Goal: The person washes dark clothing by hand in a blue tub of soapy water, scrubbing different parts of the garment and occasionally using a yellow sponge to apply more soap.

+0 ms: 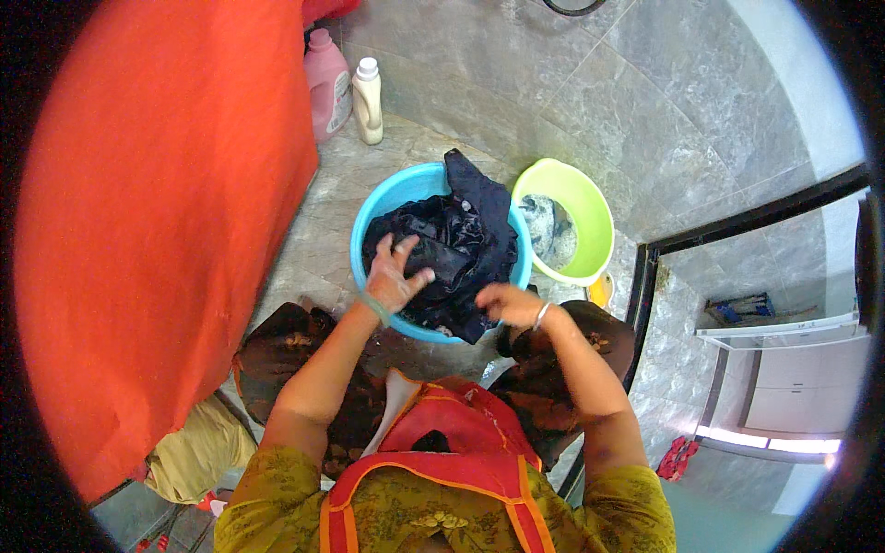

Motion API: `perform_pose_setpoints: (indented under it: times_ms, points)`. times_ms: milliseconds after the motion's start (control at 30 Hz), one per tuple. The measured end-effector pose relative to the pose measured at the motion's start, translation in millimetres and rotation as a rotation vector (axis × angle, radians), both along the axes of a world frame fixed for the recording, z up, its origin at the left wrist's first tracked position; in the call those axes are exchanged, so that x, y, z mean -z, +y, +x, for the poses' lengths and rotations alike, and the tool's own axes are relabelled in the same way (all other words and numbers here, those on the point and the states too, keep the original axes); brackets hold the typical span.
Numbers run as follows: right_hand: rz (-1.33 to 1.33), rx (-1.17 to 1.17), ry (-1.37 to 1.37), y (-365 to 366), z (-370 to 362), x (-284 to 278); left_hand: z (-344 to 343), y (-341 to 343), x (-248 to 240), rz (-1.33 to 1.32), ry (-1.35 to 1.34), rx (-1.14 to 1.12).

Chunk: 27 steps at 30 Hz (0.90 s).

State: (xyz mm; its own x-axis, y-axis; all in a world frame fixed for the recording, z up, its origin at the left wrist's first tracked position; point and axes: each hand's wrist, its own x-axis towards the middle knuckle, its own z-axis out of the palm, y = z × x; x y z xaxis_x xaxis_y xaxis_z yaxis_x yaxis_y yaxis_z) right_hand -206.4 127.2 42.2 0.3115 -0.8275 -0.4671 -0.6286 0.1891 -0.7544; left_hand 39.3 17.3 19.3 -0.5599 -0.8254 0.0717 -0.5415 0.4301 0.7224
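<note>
A blue basin (pixel 362 215) stands on the floor between my knees. Dark wet clothing (pixel 442 241), black to navy, fills it, and one part rises over the far rim. My left hand (pixel 395 278) rests on the clothing at the basin's left side, its fingers spread apart. At the near right rim, my right hand (pixel 510 303) has its fingers curled at the edge of the dark cloth; they are slightly blurred. Some of the cloth hangs over the near rim by this hand.
Right of the blue basin is a lime-green basin (pixel 597 217) with foamy water and dark cloth. A pink jug (pixel 327 88) and a cream bottle (pixel 368 106) stand by the tiled wall (pixel 498 69). A large red cover (pixel 175 203) bounds the left; a dark door frame (pixel 645 276), the right.
</note>
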Motion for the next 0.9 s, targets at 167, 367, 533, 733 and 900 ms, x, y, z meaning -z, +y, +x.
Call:
perform_pose_setpoints:
  times_ms: [167, 367, 533, 733, 900]
  points:
    - [-0.3, 0.793, 0.295, -58.7, -44.4, 14.6, -5.3, 24.3, 9.7, 0.173, -0.106, 0.193]
    - [-0.19, 1.029, 0.242, -111.3, -47.1, 73.0, -8.7, 30.6, 12.9, 0.102, -0.168, 0.202]
    - [-0.264, 1.121, -0.2, -119.3, -51.0, 42.1, -5.4, 27.6, 17.6, 0.097, -0.057, 0.207]
    - [-0.203, 0.952, -0.879, -122.4, -20.0, -97.5, -14.2, 25.0, -4.8, 0.134, -0.128, 0.221]
    - [-0.178, 0.799, -0.753, -115.5, 1.0, -165.7, -16.0, -18.5, -23.9, -0.102, -0.034, -0.026]
